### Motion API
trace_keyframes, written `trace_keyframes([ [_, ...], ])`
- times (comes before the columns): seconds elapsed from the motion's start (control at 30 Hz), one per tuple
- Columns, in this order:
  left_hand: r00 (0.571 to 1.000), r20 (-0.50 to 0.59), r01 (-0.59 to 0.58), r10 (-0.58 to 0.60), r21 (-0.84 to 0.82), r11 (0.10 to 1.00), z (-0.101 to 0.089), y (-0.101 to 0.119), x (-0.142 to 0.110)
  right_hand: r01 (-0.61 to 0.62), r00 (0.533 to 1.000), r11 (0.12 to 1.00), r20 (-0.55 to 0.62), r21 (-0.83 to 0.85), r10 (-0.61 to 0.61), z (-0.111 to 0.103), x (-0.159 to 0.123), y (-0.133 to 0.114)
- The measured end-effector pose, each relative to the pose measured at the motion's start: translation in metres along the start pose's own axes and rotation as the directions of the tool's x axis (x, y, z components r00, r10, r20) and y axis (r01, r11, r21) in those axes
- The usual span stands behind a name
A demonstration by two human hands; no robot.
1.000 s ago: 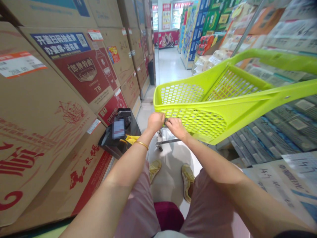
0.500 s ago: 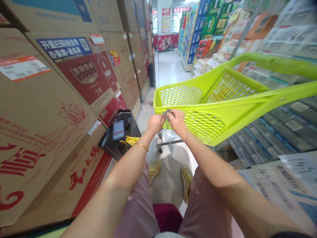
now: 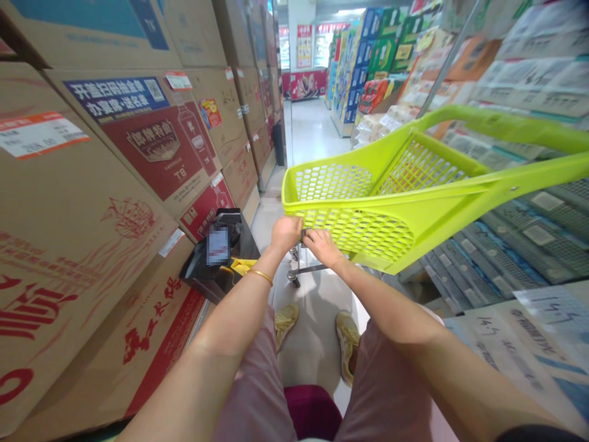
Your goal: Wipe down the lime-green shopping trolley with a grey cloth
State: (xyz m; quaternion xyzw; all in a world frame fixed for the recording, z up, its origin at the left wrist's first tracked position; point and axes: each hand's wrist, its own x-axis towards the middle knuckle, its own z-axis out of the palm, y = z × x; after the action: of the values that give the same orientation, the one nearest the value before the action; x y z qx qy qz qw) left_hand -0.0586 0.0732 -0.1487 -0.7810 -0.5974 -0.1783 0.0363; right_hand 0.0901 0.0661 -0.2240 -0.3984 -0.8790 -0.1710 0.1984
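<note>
My left hand (image 3: 285, 234), a gold bangle (image 3: 261, 275) on its wrist, is closed with its fingers curled away from view. Close to it, my right hand (image 3: 323, 247) reaches in with bent fingers pressed together. Between the fingertips of both hands shows a small dark grey thing (image 3: 303, 234), mostly covered and too small to name. Both hands are just in front of the near lower side of a lime-green shopping cart (image 3: 372, 230); whether they touch it I cannot tell. The cart's visible basket has perforated plastic sides.
Cardboard cartons (image 3: 138, 147) are stacked high on the left. A black bag or box (image 3: 196, 273) with a yellow strap (image 3: 243, 265) and a blurred-out screen stands beside them. Packaged goods (image 3: 547, 215) are piled on the right. A cart wheel (image 3: 293, 278) rests beyond my shoes (image 3: 347, 344).
Both hands have moved slightly down, with the fingers now covering more of the grey thing between them. The whole view has shifted a little; the cart appears slightly further left.
</note>
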Motion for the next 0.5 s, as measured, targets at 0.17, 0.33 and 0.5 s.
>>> trace_keyframes([
  [0.17,1.0,0.007,-0.017,0.016,0.01,1.0,-0.001,-0.001,0.0,-0.078,0.981,0.997,-0.177,-0.019,0.074,-0.02,0.017,0.003],
  [0.33,0.999,0.038,0.001,-0.002,0.025,1.0,-0.006,0.002,-0.002,-0.239,0.872,0.97,-0.43,0.044,0.234,-0.049,0.036,0.013],
  [0.5,0.999,0.049,0.013,-0.014,0.029,1.0,-0.008,0.004,-0.003,-0.249,0.875,0.966,-0.413,0.065,0.253,-0.048,0.035,0.017],
])
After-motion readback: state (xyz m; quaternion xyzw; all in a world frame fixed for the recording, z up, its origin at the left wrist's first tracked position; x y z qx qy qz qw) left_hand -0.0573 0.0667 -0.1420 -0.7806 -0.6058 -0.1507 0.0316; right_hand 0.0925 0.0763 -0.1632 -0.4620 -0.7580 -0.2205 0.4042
